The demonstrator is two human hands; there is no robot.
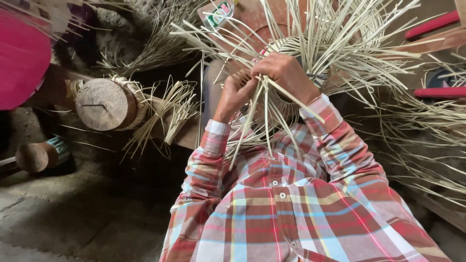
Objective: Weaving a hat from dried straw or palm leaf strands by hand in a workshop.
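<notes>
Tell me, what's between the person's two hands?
In the head view, a bunch of pale straw strands runs between the left hand and the right hand. Both hands pinch them, and the loose ends hang over the plaid shirt.

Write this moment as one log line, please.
left hand: grips straw strands | right hand: pinches strands on woven piece | wooden block: left

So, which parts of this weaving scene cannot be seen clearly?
- Head view: left hand fingertips, hidden behind straw strands.
- Woven piece centre, covered by right hand.
- Pink cloth, cut by the left edge.
- Red bars, cut by the right edge.
</notes>
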